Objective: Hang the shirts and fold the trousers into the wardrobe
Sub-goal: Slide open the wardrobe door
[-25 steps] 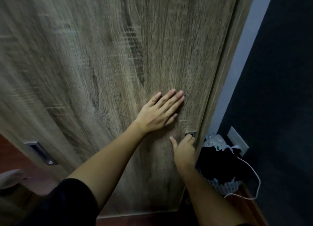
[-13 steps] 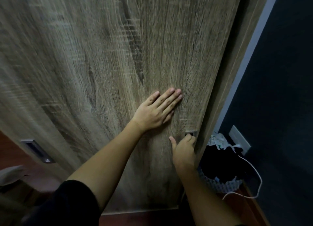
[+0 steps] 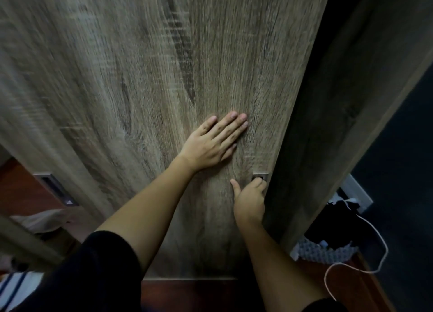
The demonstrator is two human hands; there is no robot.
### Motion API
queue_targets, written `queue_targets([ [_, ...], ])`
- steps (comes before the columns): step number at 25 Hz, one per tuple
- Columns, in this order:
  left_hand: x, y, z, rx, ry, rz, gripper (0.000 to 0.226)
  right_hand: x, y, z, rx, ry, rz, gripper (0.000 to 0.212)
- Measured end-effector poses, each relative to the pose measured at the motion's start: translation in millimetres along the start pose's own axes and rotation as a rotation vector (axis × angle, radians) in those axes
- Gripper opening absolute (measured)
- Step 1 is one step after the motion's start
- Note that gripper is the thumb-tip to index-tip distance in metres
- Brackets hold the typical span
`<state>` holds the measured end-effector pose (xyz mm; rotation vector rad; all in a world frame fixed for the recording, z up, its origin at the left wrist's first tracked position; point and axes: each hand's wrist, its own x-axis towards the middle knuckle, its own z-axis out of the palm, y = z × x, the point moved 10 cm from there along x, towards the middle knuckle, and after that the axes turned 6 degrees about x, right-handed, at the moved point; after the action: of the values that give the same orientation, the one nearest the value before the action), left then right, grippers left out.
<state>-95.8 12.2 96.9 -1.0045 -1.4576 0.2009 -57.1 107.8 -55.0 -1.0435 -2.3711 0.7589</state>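
Wood-grain wardrobe door (image 3: 164,77) fills frame. Left hand (image 3: 210,144) flat, fingers straight, pressing panel; right hand (image 3: 249,201) fingers hooked in recessed handle (image 3: 260,177). Pull level toward frame left; avoid racking.

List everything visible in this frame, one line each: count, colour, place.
wardrobe door: one, grey-brown wood grain, fills most of the view
recessed handle: one, grey metal, near the door's right edge
second handle: one, grey, lower left
side panel: one, dark wood, right of the door past a dark gap
basket: one, pale patterned, holding dark clothes, floor lower right
cable: one, white, looping beside the basket
wall plate: one, white, dark wall at right
cloth: one, beige, lower left
floor: one, reddish-brown, bottom edge
left hand: one, flat on the wardrobe door
right hand: one, fingers curled into the recessed handle
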Motion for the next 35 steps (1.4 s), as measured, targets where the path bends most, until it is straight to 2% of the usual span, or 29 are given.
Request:
queue_targets([
  [7,-71,-73,-7,-0.007,-0.011,0.014,0.059,-52,-76,50,0.026,0.037,-0.03,0.06],
  [18,-173,-178,-17,0.102,-0.094,-0.029,0.062,-120,-175,123,0.087,-0.056,-0.007,0.061],
  [28,-218,-224,-20,0.125,-0.103,-0.032,0.065,-150,-218,151,0.058,0.019,-0.083,0.059],
  [35,-230,-237,-23,0.096,-0.114,-0.029,0.066,-163,-238,149,0.127,0.154,-0.182,0.056],
])
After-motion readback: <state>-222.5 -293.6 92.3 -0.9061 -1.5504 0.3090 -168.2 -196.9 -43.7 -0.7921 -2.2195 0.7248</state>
